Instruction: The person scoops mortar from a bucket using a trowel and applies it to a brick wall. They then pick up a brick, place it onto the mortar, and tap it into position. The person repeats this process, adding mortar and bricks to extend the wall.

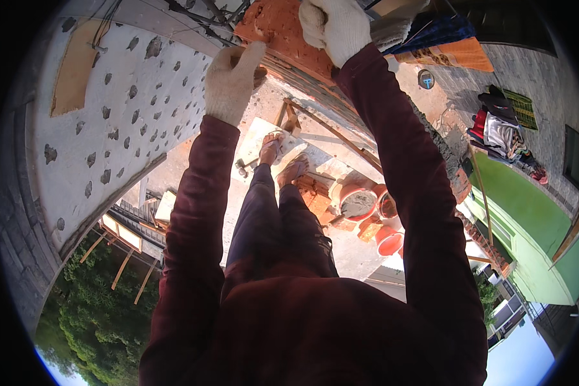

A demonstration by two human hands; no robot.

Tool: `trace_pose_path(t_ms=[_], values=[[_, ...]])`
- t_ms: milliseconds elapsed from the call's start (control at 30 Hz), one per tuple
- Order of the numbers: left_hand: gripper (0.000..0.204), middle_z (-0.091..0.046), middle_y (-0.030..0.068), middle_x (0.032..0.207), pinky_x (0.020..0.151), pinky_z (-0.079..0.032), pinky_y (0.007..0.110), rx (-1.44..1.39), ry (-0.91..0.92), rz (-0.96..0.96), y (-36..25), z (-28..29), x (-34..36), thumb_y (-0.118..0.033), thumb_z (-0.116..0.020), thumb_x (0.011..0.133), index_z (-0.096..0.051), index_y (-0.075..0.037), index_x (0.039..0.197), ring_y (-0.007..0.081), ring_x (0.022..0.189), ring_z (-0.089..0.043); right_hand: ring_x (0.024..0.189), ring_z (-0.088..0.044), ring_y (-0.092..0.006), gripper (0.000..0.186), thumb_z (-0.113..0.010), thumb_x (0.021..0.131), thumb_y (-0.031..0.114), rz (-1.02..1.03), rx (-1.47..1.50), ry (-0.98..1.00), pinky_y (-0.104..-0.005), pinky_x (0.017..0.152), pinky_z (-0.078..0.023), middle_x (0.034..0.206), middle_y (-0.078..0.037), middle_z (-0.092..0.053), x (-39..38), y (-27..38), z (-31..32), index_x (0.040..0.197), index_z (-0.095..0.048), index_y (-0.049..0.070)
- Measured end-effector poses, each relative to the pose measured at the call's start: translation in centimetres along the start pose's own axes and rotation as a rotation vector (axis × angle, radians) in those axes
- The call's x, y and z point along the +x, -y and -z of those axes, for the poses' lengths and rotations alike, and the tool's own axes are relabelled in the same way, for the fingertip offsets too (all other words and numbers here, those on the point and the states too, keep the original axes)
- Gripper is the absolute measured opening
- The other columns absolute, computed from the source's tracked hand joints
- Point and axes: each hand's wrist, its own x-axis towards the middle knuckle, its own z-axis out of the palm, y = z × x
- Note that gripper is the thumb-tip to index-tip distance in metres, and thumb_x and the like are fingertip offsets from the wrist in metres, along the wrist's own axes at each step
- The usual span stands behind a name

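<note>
My left hand (pixel 230 85), in a white knit work glove, is at the near left side of a reddish brick wall (pixel 283 32). Its thumb stands apart from the other fingers, which are partly hidden. Over the wall's top, further right, is my gloved right hand (pixel 341 29) with its fingers curled in. Whatever it may hold is hidden. Both arms reach up and forward in dark red sleeves. The wall's top face looks rough and orange-red, with brick courses running down its side.
My feet stand on a pale board (pixel 254 138) beside a hammer (pixel 243 168). To the right are a bucket of grey mortar (pixel 359 204), further red buckets (pixel 389 241) and stacked bricks (pixel 315 196). A wooden pole (pixel 334 132) slants below the wall. A pitted white wall (pixel 125 116) rises left.
</note>
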Motion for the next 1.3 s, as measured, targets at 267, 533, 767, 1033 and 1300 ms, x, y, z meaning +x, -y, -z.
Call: trace_pose_path(t_ms=[267, 533, 767, 1033, 1300], values=[[0.074, -0.051, 0.0139, 0.148, 0.114, -0.04, 0.05, 1.225, 0.349, -1.079, -5.6, 0.3, 2.0, -0.022, -0.082, 0.079, -0.053, -0.014, 0.146, 0.0353, 0.14, -0.045, 0.07, -0.058, -0.0202, 0.032, -0.062, 0.096, 0.023, 0.104, 0.201, 0.188, -0.0319, 0.061, -0.045, 0.078, -0.01, -0.063, -23.8, -2.3, 6.9, 0.078, -0.064, -0.003], [0.055, -0.062, 0.0116, 0.136, 0.111, -0.043, 0.049, 1.357, 0.36, -1.17, -4.7, -0.7, 4.4, -0.019, -0.08, 0.082, -0.064, -0.014, 0.135, 0.0348, 0.13, -0.054, 0.071, -0.066, -0.0323, 0.043, -0.057, 0.089, 0.04, -0.83, -0.378, -0.465, -0.0436, 0.07, -0.05, 0.071, -0.017, -0.066, -44.7, -32.3, 9.4, 0.078, -0.066, -0.001], [0.07, -0.055, 0.0136, 0.142, 0.108, -0.046, 0.046, 1.521, 0.615, -1.05, -8.3, -1.5, 4.5, -0.01, -0.081, 0.076, -0.055, -0.012, 0.142, 0.0375, 0.127, -0.054, 0.053, -0.055, -0.0159, 0.026, -0.065, 0.089, 0.028, -0.887, 0.233, -0.908, -0.0335, 0.048, -0.046, 0.068, -0.006, -0.06, -51.6, -49.1, 6.2, 0.09, -0.068, 0.002], [0.063, -0.042, 0.0227, 0.156, 0.117, -0.036, 0.043, 1.397, 0.785, -0.866, -10.6, -4.3, -0.3, -0.016, -0.068, 0.092, -0.047, -0.002, 0.15, 0.0375, 0.144, -0.043, 0.068, -0.06, -0.0156, 0.029, -0.066, 0.093, 0.025, -0.869, 0.27, -1.314, -0.0352, 0.058, -0.055, 0.089, -0.003, -0.067, -57.0, -56.4, 9.0, 0.115, -0.069, 0.007], [0.065, -0.038, 0.0241, 0.157, 0.121, -0.032, 0.046, 1.227, 0.755, -0.82, -7.2, -2.0, 2.8, -0.046, -0.024, 0.112, -0.04, 0.002, 0.153, 0.0352, 0.146, -0.039, 0.125, -0.061, -0.0377, 0.049, -0.063, 0.086, 0.014, -1.231, -0.215, -1.029, -0.0471, 0.104, -0.051, 0.133, -0.022, -0.064, -54.4, -61.1, 9.1, 0.135, -0.062, 0.013]])
